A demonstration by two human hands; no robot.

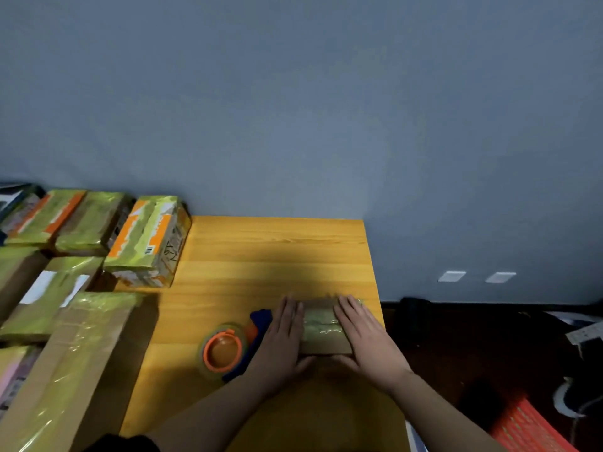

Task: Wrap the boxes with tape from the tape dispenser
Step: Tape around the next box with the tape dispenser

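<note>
Small box point(323, 324), lower centre of frame, on wooden worktop point(261, 256). Left hand point(280, 340) and right hand point(365, 337) lay flat on its ends, fingers straight, gripping nothing. Tape dispenser point(228, 349) sat just left.

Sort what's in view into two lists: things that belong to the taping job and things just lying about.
Job: small brown cardboard box under both hands, left hand and right hand; orange-and-blue tape dispenser; taped cardboard boxes stacked at left.

Lying about: red plastic crate; two white wall plates; dark clutter on floor.
</note>
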